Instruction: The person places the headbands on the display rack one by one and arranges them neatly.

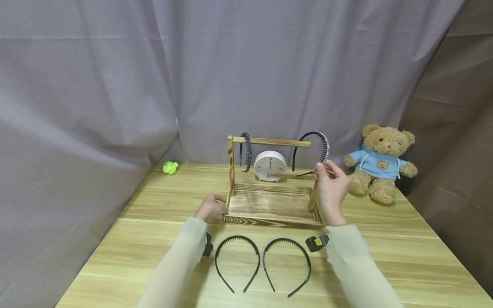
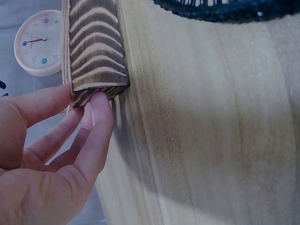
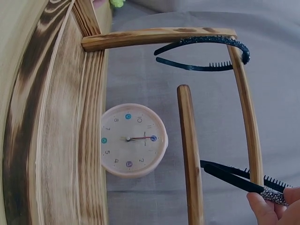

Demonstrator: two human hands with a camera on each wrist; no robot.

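Note:
My left hand [image 1: 211,208] holds the front left corner of a wooden rack [image 1: 269,222], with thumb and fingers around the tray's corner [image 2: 98,86]. Between thumb and fingers, my right hand [image 1: 333,188] pinches a black toothed headband [image 1: 326,147] with silver sparkly trim. This headband is at the free right end of the upper bar [image 1: 277,142]; in the right wrist view its two black arms [image 3: 229,178] lie either side of that bar end. A dark blue glittery headband [image 1: 247,156] hangs at the upper bar's left end. The lower bar [image 1: 285,176] sticks out from the right post.
Two dark headbands, one on the left [image 1: 239,237] and one on the right [image 1: 285,240], lie on the table before the rack. Behind it stands a round white clock [image 1: 265,162]. A teddy bear [image 1: 381,164] sits at right, and a green fuzzy thing [image 1: 170,167] lies back left.

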